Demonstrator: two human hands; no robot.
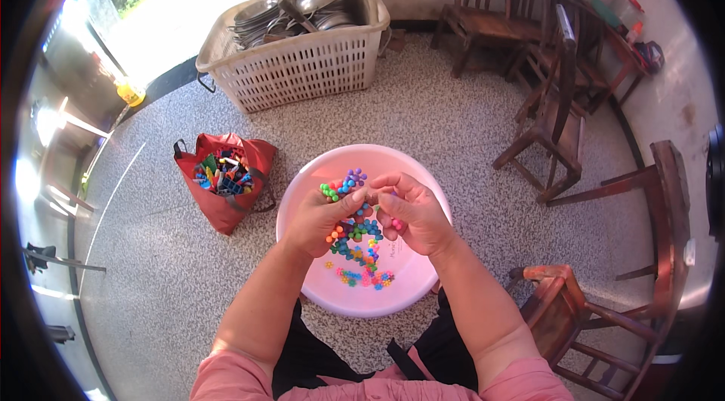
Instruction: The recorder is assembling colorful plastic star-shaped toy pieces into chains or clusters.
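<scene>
Both my hands are above a round pink basin (306,182). My left hand (321,218) is closed round a cluster of joined knobbly plastic toy pieces (353,179) in purple, blue, green and orange. My right hand (418,214) has its fingers curled in close to the left fingertips. Bright pink knobs (397,224) show at its fingers; whether they belong to the same cluster I cannot tell. Below the hands, a chain of blue and green pieces (355,250) reaches down. Loose flower-shaped pieces (366,279) lie on the basin's bottom.
Left of the basin stands a red bag (213,208) full of small building toys. Farther back, a white slatted plastic basket (302,69) holds metal plates and pans. Wooden chairs (551,129) line the right side. A yellow container (130,92) stands by the bright doorway.
</scene>
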